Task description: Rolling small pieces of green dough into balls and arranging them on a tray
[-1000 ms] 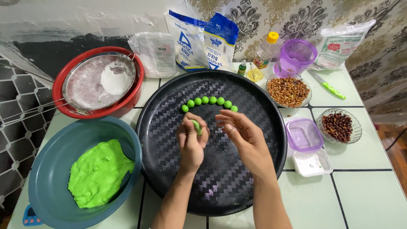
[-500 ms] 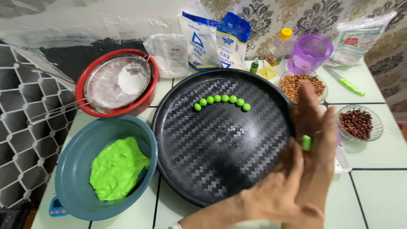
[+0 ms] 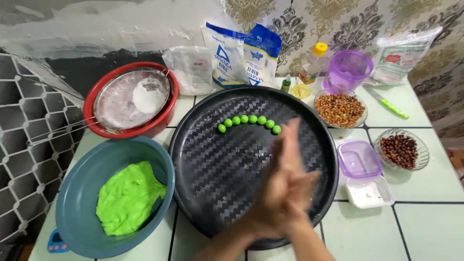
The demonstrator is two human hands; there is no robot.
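Note:
My left hand [image 3: 270, 210] and my right hand [image 3: 292, 154] are pressed palm to palm above the lower right part of a round black tray [image 3: 193, 125]. Both are motion-blurred, and whatever lies between the palms is hidden. A curved row of several small green dough balls [image 3: 249, 120] sits on the far part of the tray, just beyond my fingertips. To the left, a blue bowl [image 3: 72, 193] holds a lump of bright green dough [image 3: 128, 198].
A red bowl with a metal sieve [image 3: 130, 99] stands at back left. Flour bags [image 3: 241, 53], an oil bottle [image 3: 313, 63] and a purple cup [image 3: 349, 70] line the wall. Right of the tray: peanuts [image 3: 340, 108], dark beans [image 3: 401, 150], a purple-lidded box [image 3: 358, 158], a knife [image 3: 386, 104].
A second ago my hands were at the ball row with a green piece. They then came together over the tray's right edge and have since shifted left, still pressed together.

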